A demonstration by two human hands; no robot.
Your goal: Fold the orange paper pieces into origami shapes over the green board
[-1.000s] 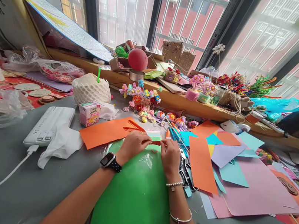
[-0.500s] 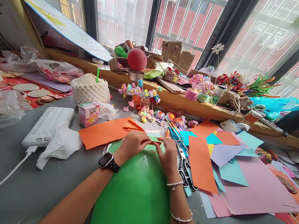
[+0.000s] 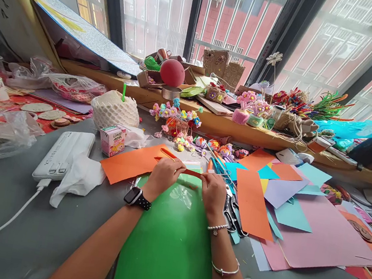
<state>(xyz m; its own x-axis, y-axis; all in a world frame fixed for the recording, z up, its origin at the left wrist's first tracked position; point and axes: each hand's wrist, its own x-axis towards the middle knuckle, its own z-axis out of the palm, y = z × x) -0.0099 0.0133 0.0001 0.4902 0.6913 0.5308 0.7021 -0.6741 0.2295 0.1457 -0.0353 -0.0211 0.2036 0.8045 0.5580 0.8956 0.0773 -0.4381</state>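
Observation:
Between my two hands stretches a narrow orange paper strip (image 3: 192, 173), held just above the far end of a glossy green mat (image 3: 170, 244). My left hand (image 3: 164, 173), with a watch on its wrist, pinches the strip's left end. At the other end, my right hand (image 3: 213, 192) closes its fingers on the strip. An orange paper sheet (image 3: 130, 163) lies left of my left hand, with thin orange strips on its far edge. Close to my right hand lie scissors (image 3: 232, 207) with dark handles, partly hidden by my hand.
Coloured paper sheets (image 3: 326, 230) overlap on the right. To the left are a white power bank (image 3: 65, 154) with a cable, a crumpled tissue (image 3: 78, 179), a small pink carton (image 3: 112, 141) and a net-wrapped coconut (image 3: 116, 112). Yarn flowers (image 3: 178, 122) stand ahead, below the crowded sill.
My hands have moved apart, my right hand shifting slightly right. The orange strip, earlier short and bent between my fingertips, now spans a longer, straighter stretch.

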